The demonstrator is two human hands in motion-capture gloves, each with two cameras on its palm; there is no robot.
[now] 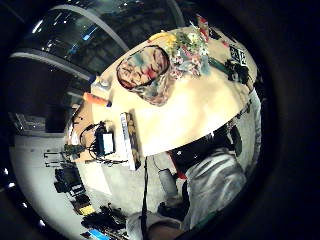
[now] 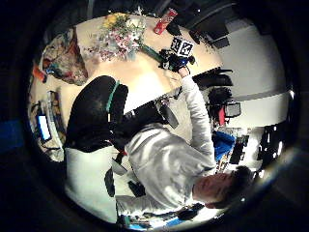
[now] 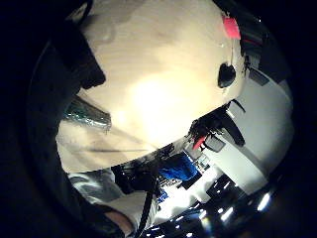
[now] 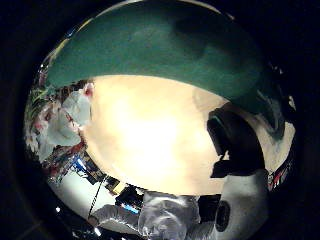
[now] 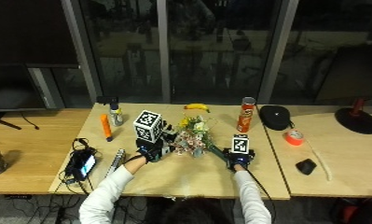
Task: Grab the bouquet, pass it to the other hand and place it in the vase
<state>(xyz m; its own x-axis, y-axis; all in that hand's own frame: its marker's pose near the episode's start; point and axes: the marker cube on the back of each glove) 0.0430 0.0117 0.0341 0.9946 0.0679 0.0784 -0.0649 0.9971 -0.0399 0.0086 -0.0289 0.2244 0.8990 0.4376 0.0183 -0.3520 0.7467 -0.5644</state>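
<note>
Outside view: a mixed bouquet of yellow, white and pink flowers with green-wrapped stems (image 5: pixel 193 138) lies on the pale wooden surface (image 5: pixel 185 179), in front of the yellow banana (image 5: pixel 197 107) at the far edge. The right hand (image 5: pixel 238 160) rests at the stem end of the bouquet; the right thumb side palm view is filled by the green wrap, so the stem is close to that palm, but whether the grip has closed round it cannot be told. The left hand (image 5: pixel 149 151) hovers just beside the blooms, on the side toward the orange tube (image 5: pixel 105 127); its finger posture cannot be told. The left palm views show a multicoloured patterned vase (image 1: pixel 147 72) touching the bouquet's flower heads.

Step in hand, as judged: picking up. To do it well, close the grip round the wrapped stems, not the blooms, and lift the heads clear of the vase before passing across.

No legible writing appears; the label on the red cylindrical can (image 5: pixel 245 114) beside the banana is unreadable
</note>
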